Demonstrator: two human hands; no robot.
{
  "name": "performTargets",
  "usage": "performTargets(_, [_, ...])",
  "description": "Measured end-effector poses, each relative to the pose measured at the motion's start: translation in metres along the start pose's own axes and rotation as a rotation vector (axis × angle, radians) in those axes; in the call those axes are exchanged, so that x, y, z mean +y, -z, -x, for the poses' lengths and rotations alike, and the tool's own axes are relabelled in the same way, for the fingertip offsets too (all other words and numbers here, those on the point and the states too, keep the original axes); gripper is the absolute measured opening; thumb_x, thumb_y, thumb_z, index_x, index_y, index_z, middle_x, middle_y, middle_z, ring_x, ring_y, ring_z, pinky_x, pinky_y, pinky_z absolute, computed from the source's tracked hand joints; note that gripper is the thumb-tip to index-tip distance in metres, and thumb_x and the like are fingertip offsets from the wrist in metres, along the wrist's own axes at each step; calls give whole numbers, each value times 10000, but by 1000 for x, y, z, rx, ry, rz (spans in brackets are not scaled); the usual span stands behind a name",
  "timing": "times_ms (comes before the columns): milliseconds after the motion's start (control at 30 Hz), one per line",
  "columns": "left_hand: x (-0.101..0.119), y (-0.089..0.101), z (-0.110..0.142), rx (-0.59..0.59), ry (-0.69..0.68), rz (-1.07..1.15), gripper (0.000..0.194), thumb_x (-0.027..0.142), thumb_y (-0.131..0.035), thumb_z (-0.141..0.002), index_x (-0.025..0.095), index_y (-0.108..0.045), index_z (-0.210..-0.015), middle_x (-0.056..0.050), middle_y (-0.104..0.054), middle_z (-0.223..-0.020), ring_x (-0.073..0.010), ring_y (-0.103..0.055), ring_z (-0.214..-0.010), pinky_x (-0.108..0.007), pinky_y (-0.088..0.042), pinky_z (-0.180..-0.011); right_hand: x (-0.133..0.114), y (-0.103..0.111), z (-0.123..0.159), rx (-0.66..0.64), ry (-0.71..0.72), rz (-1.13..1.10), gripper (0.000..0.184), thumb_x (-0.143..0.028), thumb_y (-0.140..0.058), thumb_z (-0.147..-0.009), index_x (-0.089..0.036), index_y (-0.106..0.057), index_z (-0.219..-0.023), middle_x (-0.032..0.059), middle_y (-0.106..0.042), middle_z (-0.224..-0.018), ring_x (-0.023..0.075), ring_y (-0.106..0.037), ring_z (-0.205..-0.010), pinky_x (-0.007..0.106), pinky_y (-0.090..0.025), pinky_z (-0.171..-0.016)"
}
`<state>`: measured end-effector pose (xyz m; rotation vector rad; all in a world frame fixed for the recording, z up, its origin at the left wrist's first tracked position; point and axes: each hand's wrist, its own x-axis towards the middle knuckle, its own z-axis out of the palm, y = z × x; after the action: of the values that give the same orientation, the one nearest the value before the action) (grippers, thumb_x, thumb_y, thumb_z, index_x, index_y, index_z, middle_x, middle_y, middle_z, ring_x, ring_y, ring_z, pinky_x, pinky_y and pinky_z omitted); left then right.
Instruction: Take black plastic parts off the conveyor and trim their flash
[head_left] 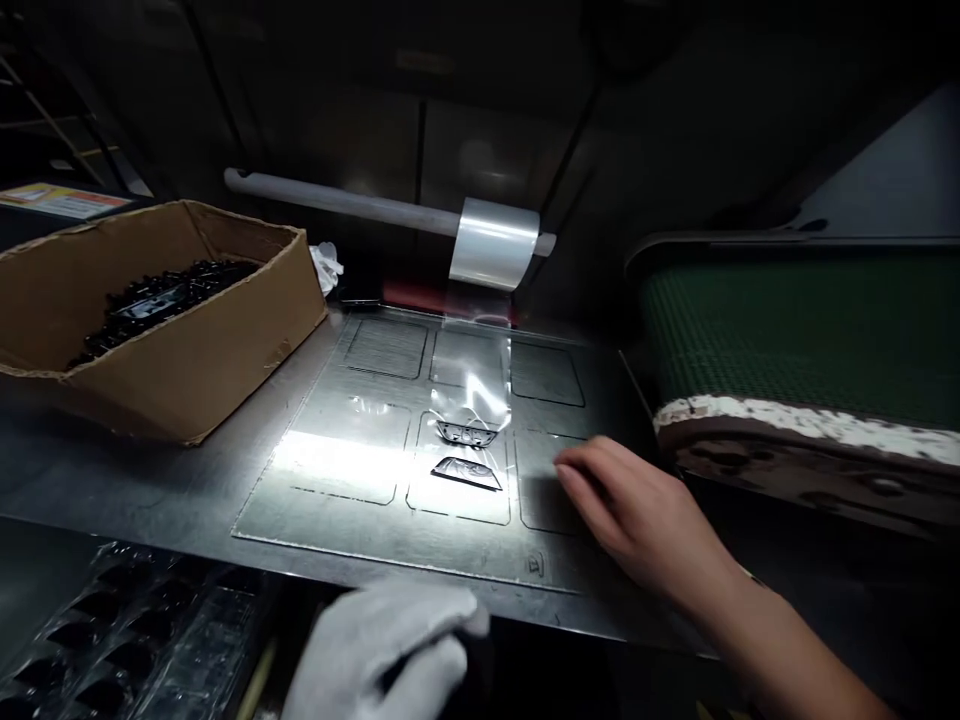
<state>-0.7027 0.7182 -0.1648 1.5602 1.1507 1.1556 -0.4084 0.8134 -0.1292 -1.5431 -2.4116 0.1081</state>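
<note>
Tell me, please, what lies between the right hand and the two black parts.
Only the outlined metal plate lies between the right hand and black parts, in the head view.

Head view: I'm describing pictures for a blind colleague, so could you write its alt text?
Two small dark parts lie on an outlined metal plate, a gloved left hand and bare right hand nearby. Behind is a film roll; a cardboard box of black pieces stands left, a green belt right.

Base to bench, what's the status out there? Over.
Gloved left hand at metal plate's near edge; bare right hand over right side; nothing visible held. Upper dark part, lower dark part: apart, untouched. No obstruction visible between. Over.
</note>
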Motion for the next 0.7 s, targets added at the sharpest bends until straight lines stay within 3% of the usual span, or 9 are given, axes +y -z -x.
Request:
performTargets(67, [9, 6, -28, 9, -178, -225, 328, 219, -712, -968, 353, -796, -1255, -50, -815, -1125, -298, -758, -1021, -394, -615, -960, 26, 0, 47, 134, -103, 37, 235, -400, -498, -1103, -238, -637, -1202, 44, -688, -1111, 213, -666, -1012, 358, -510, -878])
performTargets(167, [20, 7, -73, -187, -351, -482, 337, 157, -564, -1013, 273, -784, -1241, -109, -774, -1150, -322, -697, -1076, -479, -564, -1000, 63, -7, 96, 202, -190, 187, 391, -456, -471, -1091, -203, -642, -1335, 106, -686, -1215, 309, -636, -1120, 480, -507, -974])
performTargets(333, [19, -6, -116, -352, -422, -859, 306, 128, -491, -1025, 184, -778, -1117, -145, -737, -999, -293, -657, -910, -443, -529, -880, 83, -15, 108, 228, -242, 154, 399, -413, -408, -1104, -183, -717, -1209, 110, -718, -1070, 308, -672, -987, 484, -559, -878])
performTargets(433, [17, -9, -119, -362, -446, -939, 280, 126, -494, -1020, 156, -764, -1089, -164, -726, -991, -309, -652, -898, -441, -507, -854, 72, -9, 108, 285, -262, 111, 379, -413, -394, -1114, -204, -700, -1197, 91, -737, -1097, 270, -719, -945, 411, -590, -785])
performTargets(533, [19, -9, -108, -343, -463, -978, 274, 136, -473, -1028, 145, -747, -1050, -166, -713, -978, -324, -646, -902, -445, -496, -842, 57, -3, 118, 328, -253, 45, 338, -438, -430, -1120, -269, -647, -1317, 41, -763, -1164, 199, -768, -912, 307, -611, -705])
performTargets(633, [21, -8, -91, -334, -461, -985, 298, 163, -443, -1051, 167, -741, -1063, -145, -705, -958, -312, -647, -890, -433, -499, -841, 42, 0, 125, 306, -214, -68, 323, -451, -461, -1117, -310, -638, -1348, 12, -787, -1207, 195, -783, -1033, 293, -637, -848])
performTargets(700, [19, -7, -79, -327, -452, -902, 291, 184, -462, -1054, 194, -751, -1089, -127, -708, -947, -294, -655, -889, -428, -511, -872, 31, 2, 121, 226, -183, -134, 313, -433, -467, -1117, -316, -635, -1353, 10, -775, -1266, 201, -760, -1134, 301, -630, -925])
